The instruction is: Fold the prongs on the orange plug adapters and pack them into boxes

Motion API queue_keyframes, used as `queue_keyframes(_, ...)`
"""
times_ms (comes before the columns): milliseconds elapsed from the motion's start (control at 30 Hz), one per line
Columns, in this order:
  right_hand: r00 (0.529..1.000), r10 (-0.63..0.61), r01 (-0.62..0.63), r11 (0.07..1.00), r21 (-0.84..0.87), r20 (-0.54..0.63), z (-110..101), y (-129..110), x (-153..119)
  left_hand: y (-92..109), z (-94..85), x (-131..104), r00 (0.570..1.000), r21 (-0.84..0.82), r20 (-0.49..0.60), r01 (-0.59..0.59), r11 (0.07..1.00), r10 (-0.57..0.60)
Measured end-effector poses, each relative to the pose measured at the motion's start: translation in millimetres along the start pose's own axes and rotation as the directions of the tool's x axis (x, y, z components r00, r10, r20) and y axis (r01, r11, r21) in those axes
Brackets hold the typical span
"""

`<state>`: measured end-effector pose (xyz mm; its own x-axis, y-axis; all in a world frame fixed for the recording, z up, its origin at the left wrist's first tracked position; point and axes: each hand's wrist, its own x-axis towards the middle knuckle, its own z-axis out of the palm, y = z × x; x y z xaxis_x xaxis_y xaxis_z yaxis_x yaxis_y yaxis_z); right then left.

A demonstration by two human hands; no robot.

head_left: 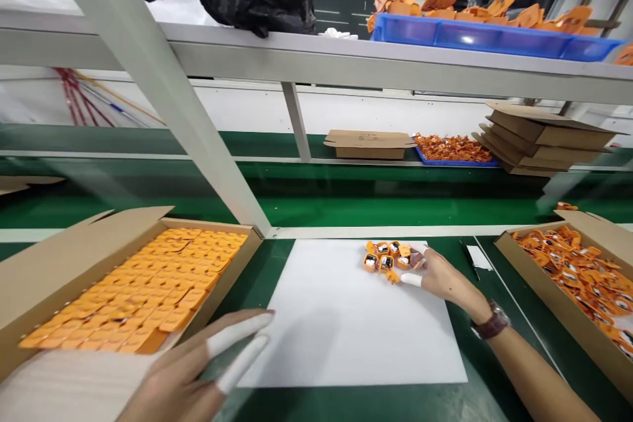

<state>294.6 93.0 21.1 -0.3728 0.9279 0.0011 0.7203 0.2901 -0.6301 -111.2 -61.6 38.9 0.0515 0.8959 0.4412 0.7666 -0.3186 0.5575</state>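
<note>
A small group of orange parts (386,257) with black and white insides lies near the far edge of a white sheet (336,336). At the right side of this group is my right hand (430,270), its fingers curled against the parts; whether it grips one cannot be made out. White covers are on some fingertips of both hands. My left hand (212,356) is over the sheet's left edge, fingers stretched out and apart, holding nothing. Left of it, an open carton (237,273) holds neat rows of orange parts (148,283).
At the right stands another carton (544,290) of loose orange parts. A black pen-like item (469,260) lies beside the sheet. A slanted metal post (182,99) rises at the left; a shelf beam (346,66) crosses above, bearing a blue tray (484,37).
</note>
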Motion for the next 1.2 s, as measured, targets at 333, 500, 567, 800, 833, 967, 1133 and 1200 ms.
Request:
queue_keyframes(333, 0.999, -0.027, 0.029, 0.998, 0.052, -0.040, -17, -4, -40, 63, 68.4, 36, 0.880, -0.270, 0.461, 0.014, 0.963, 0.117)
queue_keyframes(500, 0.957, -0.284, 0.278, 0.955, 0.103, 0.048, -14, -43, -59, 73, 99.5, 46, 0.832, -0.519, 0.555, 0.342, 0.784, 0.004)
queue_keyframes(567, 0.912, -0.400, 0.386, 0.912, 0.136, 0.091, -5, -61, -56, 77, 113.0, 55, 0.806, -0.646, 0.592, 0.464, 0.607, 0.013)
queue_keyframes(800, 0.815, -0.570, 0.539, 0.811, 0.226, 0.100, 28, -78, -24, 62, 128.7, 67, 0.824, -0.743, 0.566, 0.520, 0.421, -0.019)
queue_keyframes(833, 0.812, -0.578, 0.542, 0.798, 0.263, 0.084, 32, -75, -21, 58, 128.8, 65, 0.830, -0.747, 0.556, 0.524, 0.409, -0.046)
queue_keyframes(967, 0.782, -0.617, 0.593, 0.694, 0.408, -0.088, 49, -65, -14, 47, 133.2, 56, 0.858, -0.759, 0.488, 0.507, 0.410, -0.158)
queue_keyframes(1133, 0.752, -0.638, 0.645, 0.660, 0.385, -0.165, 65, -56, -16, 42, 144.2, 46, 0.891, -0.741, 0.391, 0.453, 0.495, -0.230)
queue_keyframes(1200, 0.737, -0.656, 0.665, 0.660, 0.350, -0.163, 67, -53, -17, 42, 146.5, 45, 0.891, -0.737, 0.380, 0.455, 0.500, -0.250)
